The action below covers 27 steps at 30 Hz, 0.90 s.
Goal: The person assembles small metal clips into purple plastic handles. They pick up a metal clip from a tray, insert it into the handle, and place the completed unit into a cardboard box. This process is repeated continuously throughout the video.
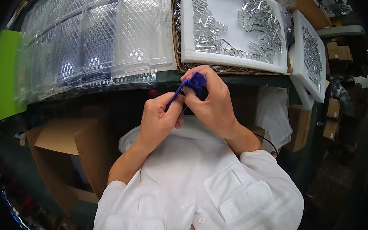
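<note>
A dark blue plastic part (197,82) with a long thin arm is held in front of my chest, just off the table's near edge. My left hand (162,112) is closed on the thin arm at its lower left. Around the wider, block-like end wraps my right hand (211,97), fingers curled and thumb pressed against it. Beyond the hands lies a white foam tray (235,63) with many small bent metal clips (262,19) on it. My fingers hide some of the blue part, so its exact kind does not show.
Clear plastic trays (141,29) with ridged compartments cover the table's left side, beside a bright green sheet (5,79). A second foam tray (321,79) with metal pieces leans at the right. An open cardboard box (87,154) stands low on the left; white plastic bags (273,116) hang at the right.
</note>
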Each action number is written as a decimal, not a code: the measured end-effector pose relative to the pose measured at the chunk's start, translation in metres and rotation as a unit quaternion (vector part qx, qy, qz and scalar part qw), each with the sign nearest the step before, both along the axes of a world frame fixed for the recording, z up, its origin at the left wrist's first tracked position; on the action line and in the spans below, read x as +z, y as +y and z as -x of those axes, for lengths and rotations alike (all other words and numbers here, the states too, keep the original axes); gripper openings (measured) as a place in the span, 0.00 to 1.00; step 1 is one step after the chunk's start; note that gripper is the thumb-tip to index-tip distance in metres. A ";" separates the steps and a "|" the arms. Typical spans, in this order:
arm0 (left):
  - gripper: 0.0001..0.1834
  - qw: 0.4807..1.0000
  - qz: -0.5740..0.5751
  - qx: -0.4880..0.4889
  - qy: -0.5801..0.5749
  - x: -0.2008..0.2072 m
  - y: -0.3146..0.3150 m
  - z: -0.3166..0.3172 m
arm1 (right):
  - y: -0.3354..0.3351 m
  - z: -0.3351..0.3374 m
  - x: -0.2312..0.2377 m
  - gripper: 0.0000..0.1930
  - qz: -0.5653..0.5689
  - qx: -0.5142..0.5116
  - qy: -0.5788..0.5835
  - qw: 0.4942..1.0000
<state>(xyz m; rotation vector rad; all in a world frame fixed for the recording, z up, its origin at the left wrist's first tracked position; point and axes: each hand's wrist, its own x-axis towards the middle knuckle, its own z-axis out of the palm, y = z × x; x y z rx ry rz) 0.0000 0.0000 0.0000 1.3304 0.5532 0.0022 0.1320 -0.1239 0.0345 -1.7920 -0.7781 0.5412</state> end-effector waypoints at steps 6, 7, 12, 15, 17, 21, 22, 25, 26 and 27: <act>0.19 0.993 -0.021 -0.086 -0.079 0.042 0.013 -0.002 | -0.009 -0.021 -0.001 0.15 -0.238 0.054 0.158 0.957; 0.24 0.986 0.031 -0.073 -0.145 0.048 0.014 0.002 | -0.017 -0.027 0.001 0.17 -0.281 0.077 0.178 0.940; 0.29 0.911 -0.325 -0.068 -0.245 0.069 0.015 0.007 | -0.038 -0.038 0.004 0.20 -0.337 0.123 0.097 0.928; 0.33 0.904 -0.342 -0.057 -0.250 0.068 0.013 0.010 | -0.043 -0.039 0.004 0.21 -0.314 0.111 0.059 0.941; 0.34 0.906 -0.339 -0.051 -0.248 0.069 0.009 0.011 | -0.045 -0.041 0.002 0.20 -0.313 0.109 0.039 0.943; 0.34 0.902 -0.350 -0.044 -0.248 0.069 0.004 0.009 | -0.048 -0.044 -0.004 0.20 -0.313 0.094 0.043 0.944; 0.34 0.902 -0.352 -0.046 -0.245 0.070 0.004 0.008 | -0.048 -0.044 -0.005 0.20 -0.313 0.090 0.047 0.944; 0.33 0.902 -0.361 -0.048 -0.233 0.073 0.000 0.005 | -0.051 -0.048 -0.008 0.20 -0.308 0.085 0.051 0.946; 0.32 0.902 -0.364 -0.046 -0.228 0.076 -0.002 0.003 | -0.052 -0.050 -0.009 0.20 -0.305 0.085 0.051 0.947; 0.31 0.902 -0.367 -0.044 -0.223 0.078 -0.004 0.001 | -0.053 -0.051 -0.010 0.20 -0.304 0.080 0.054 0.948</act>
